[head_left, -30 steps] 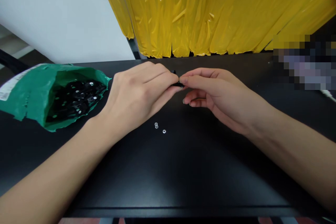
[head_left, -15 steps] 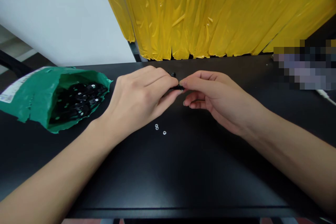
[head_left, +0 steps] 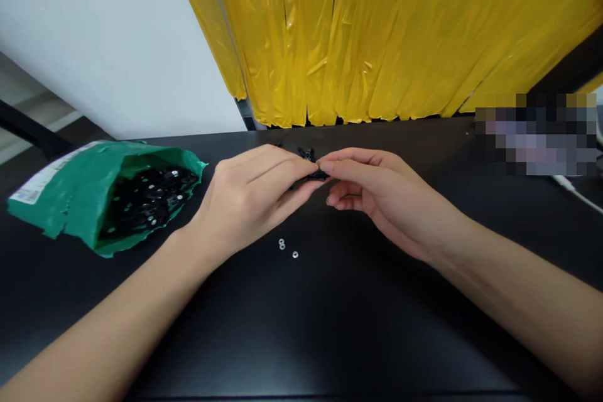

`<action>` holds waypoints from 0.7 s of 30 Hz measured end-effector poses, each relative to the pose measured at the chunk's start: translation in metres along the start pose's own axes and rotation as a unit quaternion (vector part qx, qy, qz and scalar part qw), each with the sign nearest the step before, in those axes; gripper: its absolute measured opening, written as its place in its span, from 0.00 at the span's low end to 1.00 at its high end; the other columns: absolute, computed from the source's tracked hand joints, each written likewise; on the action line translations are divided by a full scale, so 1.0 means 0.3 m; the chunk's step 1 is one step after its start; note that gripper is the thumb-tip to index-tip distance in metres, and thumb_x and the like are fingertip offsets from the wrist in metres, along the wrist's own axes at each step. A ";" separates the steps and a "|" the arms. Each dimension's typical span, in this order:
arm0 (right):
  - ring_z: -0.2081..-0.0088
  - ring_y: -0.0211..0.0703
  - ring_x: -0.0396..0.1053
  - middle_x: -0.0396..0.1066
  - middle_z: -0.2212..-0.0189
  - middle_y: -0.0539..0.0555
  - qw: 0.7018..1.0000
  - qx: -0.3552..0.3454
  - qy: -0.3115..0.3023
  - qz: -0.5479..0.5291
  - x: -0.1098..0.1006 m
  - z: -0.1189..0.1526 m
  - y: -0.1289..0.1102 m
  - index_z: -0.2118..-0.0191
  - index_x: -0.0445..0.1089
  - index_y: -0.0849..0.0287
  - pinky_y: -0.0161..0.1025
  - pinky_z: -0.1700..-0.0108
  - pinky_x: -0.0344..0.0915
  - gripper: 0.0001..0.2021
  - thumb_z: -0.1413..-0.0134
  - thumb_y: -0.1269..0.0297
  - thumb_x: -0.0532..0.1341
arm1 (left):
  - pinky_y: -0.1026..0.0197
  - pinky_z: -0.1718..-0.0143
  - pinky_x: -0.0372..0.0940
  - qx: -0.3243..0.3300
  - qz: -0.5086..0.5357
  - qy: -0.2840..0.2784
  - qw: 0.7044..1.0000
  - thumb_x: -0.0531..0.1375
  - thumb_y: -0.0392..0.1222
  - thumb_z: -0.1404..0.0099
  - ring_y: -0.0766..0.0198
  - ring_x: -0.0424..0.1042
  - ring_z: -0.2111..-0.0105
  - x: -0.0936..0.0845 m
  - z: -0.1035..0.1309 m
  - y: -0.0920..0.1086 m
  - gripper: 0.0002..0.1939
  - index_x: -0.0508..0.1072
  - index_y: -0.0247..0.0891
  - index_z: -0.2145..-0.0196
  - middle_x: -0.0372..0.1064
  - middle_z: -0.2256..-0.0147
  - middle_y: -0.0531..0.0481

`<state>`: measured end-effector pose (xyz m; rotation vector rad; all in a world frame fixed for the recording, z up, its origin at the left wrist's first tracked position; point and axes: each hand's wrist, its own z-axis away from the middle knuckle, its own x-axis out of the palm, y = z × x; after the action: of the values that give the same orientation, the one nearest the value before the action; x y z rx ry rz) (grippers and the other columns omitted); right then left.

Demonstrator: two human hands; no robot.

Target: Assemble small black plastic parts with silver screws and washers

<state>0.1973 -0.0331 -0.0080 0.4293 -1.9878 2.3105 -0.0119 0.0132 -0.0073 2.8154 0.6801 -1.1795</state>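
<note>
Between my two hands is a small black part (head_left: 320,176), mostly covered by the fingers, so its exact kind is hidden. My left hand (head_left: 264,185) is closed on it, palm down, thumb and forefinger pinching from the left. From the right, my right hand (head_left: 377,182) pinches the same spot with thumb and forefinger, its other fingers curled below. Just behind the fingertips another black piece (head_left: 307,154) shows on the table. Nearer to me lie a few small silvery rings (head_left: 281,244), two touching and one ring (head_left: 295,254) apart.
At the left a torn green bag (head_left: 61,195) lies with its mouth toward my left forearm, full of black parts (head_left: 151,201) with silvery spots. The table (head_left: 330,326) is black. Yellow plastic sheeting (head_left: 377,31) hangs behind it. A blurred-out object and a white cable (head_left: 579,195) are at the right.
The whole view has shifted, so everything sits a little lower. Both hands keep their pinch on the small black part, and more of the black piece behind them shows.
</note>
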 end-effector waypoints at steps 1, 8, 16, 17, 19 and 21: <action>0.69 0.33 0.73 0.78 0.66 0.48 1.000 0.000 -0.004 0.002 -0.001 0.000 0.001 0.62 0.82 0.56 0.32 0.64 0.68 0.07 0.40 0.59 0.72 | 0.59 0.61 0.75 0.003 0.003 -0.003 1.000 0.69 0.35 0.32 0.59 0.81 0.63 -0.001 0.000 -0.001 0.09 0.77 0.36 0.54 0.81 0.62 0.46; 0.67 0.34 0.72 0.77 0.68 0.48 1.000 0.005 -0.019 0.021 -0.010 0.004 -0.013 0.64 0.81 0.57 0.33 0.62 0.69 0.09 0.48 0.59 0.76 | 0.56 0.61 0.76 0.012 0.020 -0.014 1.000 0.68 0.35 0.31 0.58 0.80 0.63 -0.010 0.005 -0.006 0.10 0.76 0.39 0.53 0.80 0.62 0.46; 0.66 0.36 0.72 0.75 0.68 0.48 0.997 0.002 -0.027 0.070 -0.019 0.001 -0.025 0.64 0.81 0.56 0.33 0.63 0.68 0.08 0.46 0.58 0.75 | 0.56 0.61 0.77 0.011 0.028 -0.019 0.999 0.66 0.36 0.30 0.58 0.80 0.63 -0.014 0.007 -0.011 0.09 0.76 0.40 0.53 0.81 0.61 0.46; 0.66 0.36 0.72 0.75 0.69 0.48 0.997 -0.003 -0.033 0.070 -0.021 0.000 -0.025 0.65 0.81 0.56 0.33 0.62 0.68 0.08 0.46 0.58 0.75 | 0.56 0.61 0.76 0.010 0.027 -0.019 0.999 0.67 0.36 0.30 0.58 0.80 0.64 -0.014 0.007 -0.011 0.09 0.76 0.40 0.53 0.81 0.61 0.46; 0.66 0.35 0.72 0.74 0.70 0.48 0.997 -0.012 -0.038 0.071 -0.024 -0.001 -0.026 0.66 0.80 0.57 0.32 0.62 0.68 0.08 0.46 0.59 0.74 | 0.57 0.62 0.76 0.006 0.025 -0.016 1.000 0.67 0.37 0.30 0.59 0.80 0.64 -0.015 0.007 -0.009 0.08 0.76 0.41 0.53 0.81 0.62 0.47; 0.66 0.35 0.72 0.74 0.71 0.48 0.996 -0.020 -0.036 0.075 -0.025 -0.003 -0.028 0.66 0.81 0.57 0.32 0.62 0.69 0.08 0.45 0.59 0.74 | 0.57 0.63 0.76 0.003 0.023 -0.012 1.000 0.67 0.37 0.30 0.59 0.80 0.65 -0.015 0.006 -0.007 0.08 0.76 0.42 0.54 0.81 0.62 0.48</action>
<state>0.2063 -0.0299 -0.0020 0.3778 -2.1672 2.3679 -0.0166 0.0130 -0.0051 2.8006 0.6079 -1.2072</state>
